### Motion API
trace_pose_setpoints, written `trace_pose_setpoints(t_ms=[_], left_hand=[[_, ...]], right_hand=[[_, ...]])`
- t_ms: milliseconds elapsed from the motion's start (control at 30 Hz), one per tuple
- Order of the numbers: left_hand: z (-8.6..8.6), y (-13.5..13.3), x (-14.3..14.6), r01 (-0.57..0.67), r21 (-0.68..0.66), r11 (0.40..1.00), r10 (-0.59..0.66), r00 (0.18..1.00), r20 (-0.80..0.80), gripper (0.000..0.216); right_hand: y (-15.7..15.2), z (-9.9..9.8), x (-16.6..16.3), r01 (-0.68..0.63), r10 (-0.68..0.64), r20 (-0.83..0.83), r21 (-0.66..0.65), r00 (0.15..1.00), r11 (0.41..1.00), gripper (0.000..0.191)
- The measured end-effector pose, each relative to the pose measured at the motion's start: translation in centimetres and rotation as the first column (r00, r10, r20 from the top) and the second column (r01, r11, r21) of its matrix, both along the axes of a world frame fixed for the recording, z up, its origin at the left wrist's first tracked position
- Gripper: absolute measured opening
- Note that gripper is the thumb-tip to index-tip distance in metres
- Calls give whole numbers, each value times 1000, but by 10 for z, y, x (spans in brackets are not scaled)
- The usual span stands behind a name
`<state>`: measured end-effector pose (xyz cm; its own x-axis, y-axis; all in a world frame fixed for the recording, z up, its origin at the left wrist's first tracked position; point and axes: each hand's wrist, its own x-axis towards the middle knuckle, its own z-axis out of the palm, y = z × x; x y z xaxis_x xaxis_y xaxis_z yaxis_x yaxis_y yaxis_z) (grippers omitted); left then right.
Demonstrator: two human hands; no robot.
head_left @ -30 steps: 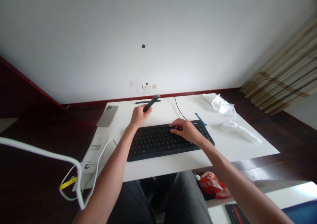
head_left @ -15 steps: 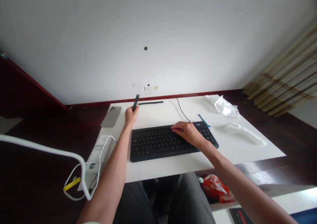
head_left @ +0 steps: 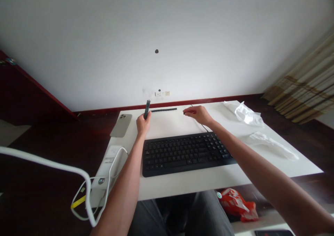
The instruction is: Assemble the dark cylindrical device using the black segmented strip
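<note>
My left hand (head_left: 143, 124) is closed around a slim dark handheld tool (head_left: 147, 108), which points up near the table's far edge; I cannot make out its kind. My right hand (head_left: 198, 115) is raised above the far part of the table, its fingertips pinching a small black keycap (head_left: 184, 113), mostly hidden. Between the hands, a row of black keycaps (head_left: 164, 109) lies along the back of the table. The black keyboard (head_left: 177, 154) lies flat nearer to me, and my right forearm covers its right end.
On the white table (head_left: 161, 124), a phone (head_left: 121, 125) lies at the left above a white power strip (head_left: 108, 163) with white cables. Crumpled clear plastic wrapping (head_left: 246, 114) is at the right. The keyboard's black cable (head_left: 205, 127) runs backwards. Below sits a red bag (head_left: 237, 204).
My right hand has lifted off the keyboard's top row and moved away to the back, now pinching a small black keycap. My left hand keeps its hold. The view has shifted slightly.
</note>
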<state>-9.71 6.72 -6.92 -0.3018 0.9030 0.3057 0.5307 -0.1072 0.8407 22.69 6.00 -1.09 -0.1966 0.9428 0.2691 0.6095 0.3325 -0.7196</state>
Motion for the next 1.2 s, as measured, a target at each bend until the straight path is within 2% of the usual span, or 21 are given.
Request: trace_pose_setpoints(t_ms=[67,167,300,367,533,867,1200], left_hand=[[-1,1,0,-9,-6,1000,9,1000,-4,50],[-1,2,0,-27,-18,999,27,1000,-4,50],[0,2,-1,-42,-25,999,42,999,6,50],[0,1,0,-39,-33,999,39,999,0,50],[1,0,1,-27,-32,999,27,1000,-14,50],[5,-2,3,-7,-27,1000,6,1000,-22,52],[5,-3,4,-10,-40,999,9,1000,-16,50]], right_hand=[[36,-4,-4,84,-84,-7,34,996,996,20],[76,-15,-12,190,-191,-11,-35,982,981,22],[101,-40,-15,335,-336,-36,-26,941,942,23],[104,-53,-10,359,-359,-71,-16,931,933,25],[104,-68,5,285,-284,-29,15,958,958,23],[106,-69,-1,148,-153,107,53,983,988,25],[102,-64,-9,98,-101,143,25,985,995,26]])
